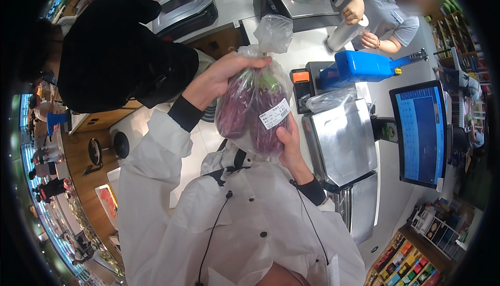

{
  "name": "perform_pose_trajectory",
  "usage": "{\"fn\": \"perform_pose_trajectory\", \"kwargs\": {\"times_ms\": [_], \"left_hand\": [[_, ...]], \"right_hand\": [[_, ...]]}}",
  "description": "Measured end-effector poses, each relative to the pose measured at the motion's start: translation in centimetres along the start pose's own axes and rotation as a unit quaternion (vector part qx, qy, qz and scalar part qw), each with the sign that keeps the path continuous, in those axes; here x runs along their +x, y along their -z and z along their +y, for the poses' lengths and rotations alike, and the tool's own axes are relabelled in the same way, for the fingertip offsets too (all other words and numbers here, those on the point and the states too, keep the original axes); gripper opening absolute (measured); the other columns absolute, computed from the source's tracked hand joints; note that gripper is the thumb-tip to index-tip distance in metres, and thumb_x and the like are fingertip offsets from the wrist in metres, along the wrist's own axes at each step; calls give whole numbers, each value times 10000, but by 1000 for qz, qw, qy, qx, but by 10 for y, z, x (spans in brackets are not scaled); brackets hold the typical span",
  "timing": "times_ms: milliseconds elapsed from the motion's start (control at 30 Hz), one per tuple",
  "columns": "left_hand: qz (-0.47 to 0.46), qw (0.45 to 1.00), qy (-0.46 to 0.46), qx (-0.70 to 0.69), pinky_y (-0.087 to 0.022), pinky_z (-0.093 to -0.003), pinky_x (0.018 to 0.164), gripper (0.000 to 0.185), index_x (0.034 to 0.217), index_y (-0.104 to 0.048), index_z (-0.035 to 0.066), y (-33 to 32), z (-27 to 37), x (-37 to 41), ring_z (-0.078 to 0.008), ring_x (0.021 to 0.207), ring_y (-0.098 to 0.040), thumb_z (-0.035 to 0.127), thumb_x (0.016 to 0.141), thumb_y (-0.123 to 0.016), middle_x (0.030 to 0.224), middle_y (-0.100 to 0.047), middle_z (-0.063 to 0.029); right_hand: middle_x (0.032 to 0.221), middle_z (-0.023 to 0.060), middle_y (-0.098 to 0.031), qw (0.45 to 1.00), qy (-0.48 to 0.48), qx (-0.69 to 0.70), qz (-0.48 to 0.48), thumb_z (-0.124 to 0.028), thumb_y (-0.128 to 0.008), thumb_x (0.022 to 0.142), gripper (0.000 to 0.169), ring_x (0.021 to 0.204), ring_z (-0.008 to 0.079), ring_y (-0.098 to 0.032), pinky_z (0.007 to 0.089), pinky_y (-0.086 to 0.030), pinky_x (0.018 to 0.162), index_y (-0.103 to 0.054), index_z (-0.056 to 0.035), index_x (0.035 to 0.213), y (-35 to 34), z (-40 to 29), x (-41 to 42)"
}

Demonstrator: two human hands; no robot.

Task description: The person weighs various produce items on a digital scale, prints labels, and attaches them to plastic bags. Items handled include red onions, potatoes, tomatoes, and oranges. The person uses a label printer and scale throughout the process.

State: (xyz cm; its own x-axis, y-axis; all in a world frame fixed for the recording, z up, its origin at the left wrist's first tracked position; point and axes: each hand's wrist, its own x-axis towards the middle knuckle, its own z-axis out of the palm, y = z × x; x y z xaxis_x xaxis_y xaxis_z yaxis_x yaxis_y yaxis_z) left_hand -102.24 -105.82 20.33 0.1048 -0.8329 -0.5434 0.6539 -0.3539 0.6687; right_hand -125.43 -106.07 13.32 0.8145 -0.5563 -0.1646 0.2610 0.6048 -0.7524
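Note:
A clear plastic bag of purple eggplants [234, 110] hangs upright before my chest, its top gathered into a puffed knot. My left hand [224, 71] grips the bag near its neck, the thumb lying across the plastic. Lower down, my right hand [289, 141] holds the bag's right side, with the thumb at the bottom edge of a white printed label [274, 114] stuck on the plastic. The fingers behind the bag are hidden. To the right of the bag lies a weighing scale with a steel plate [343, 141].
A blue tape bag sealer [361, 69] and a handheld device with an orange part [300, 84] stand beyond the scale. A monitor [420, 133] is at right. Across the counter a person handles a plastic bag roll [345, 36]. Someone in black [121, 51] stands close at left.

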Motion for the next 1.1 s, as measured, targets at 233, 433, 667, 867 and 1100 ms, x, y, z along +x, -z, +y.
{"fn": "perform_pose_trajectory", "kwargs": {"times_ms": [233, 433, 667, 867, 1100], "left_hand": [[-13, 1000, -4, -6, -578, -320, 752, 246, 1086, -606, -7, -5, -2, 11, -171, 825, -675, 77, 870, -688, 964, -662, -94], [5, 1000, -10, -4, -554, -299, 770, 279, 1111, -612, 11, -9, 0, 10, -156, 851, -662, 77, 854, -700, 976, -661, -70], [23, 999, -20, -39, -552, -303, 772, 268, 1093, -619, 11, 11, 0, -4, -161, 860, -668, 106, 860, -713, 978, -667, -73], [72, 991, -45, -101, -550, -295, 795, 209, 1039, -649, 29, 62, -20, -54, -165, 885, -676, 155, 882, -707, 985, -686, -79], [99, 968, -128, -195, -552, -288, 791, 211, 1040, -650, 39, 144, -58, -154, -151, 879, -676, 165, 882, -708, 983, -687, -63]], "right_hand": [[1334, 103, -475, 1000, -6, 0, 6, -377, -728, 808, 886, 1237, 179, -464, 320, -349, 1049, -272, 34, 1448, 9, -7, 1], [1337, 98, -478, 1000, -9, -5, 10, -436, -754, 778, 950, 1239, 179, -465, 319, -352, 1048, -272, 33, 1449, 12, -11, 6], [1351, 103, -474, 998, -58, 21, -16, -455, -765, 753, 999, 1241, 184, -472, 325, -363, 1049, -257, 29, 1465, 9, 0, 16], [1248, 98, -534, 992, -115, -12, -53, -482, -736, 764, 873, 1109, 178, -565, 330, -468, 952, -363, 5, 1386, -15, 28, 21], [1254, 98, -537, 969, -202, -31, -135, -484, -749, 760, 866, 1108, 188, -574, 346, -483, 957, -375, 2, 1372, -83, 80, 16]]}}
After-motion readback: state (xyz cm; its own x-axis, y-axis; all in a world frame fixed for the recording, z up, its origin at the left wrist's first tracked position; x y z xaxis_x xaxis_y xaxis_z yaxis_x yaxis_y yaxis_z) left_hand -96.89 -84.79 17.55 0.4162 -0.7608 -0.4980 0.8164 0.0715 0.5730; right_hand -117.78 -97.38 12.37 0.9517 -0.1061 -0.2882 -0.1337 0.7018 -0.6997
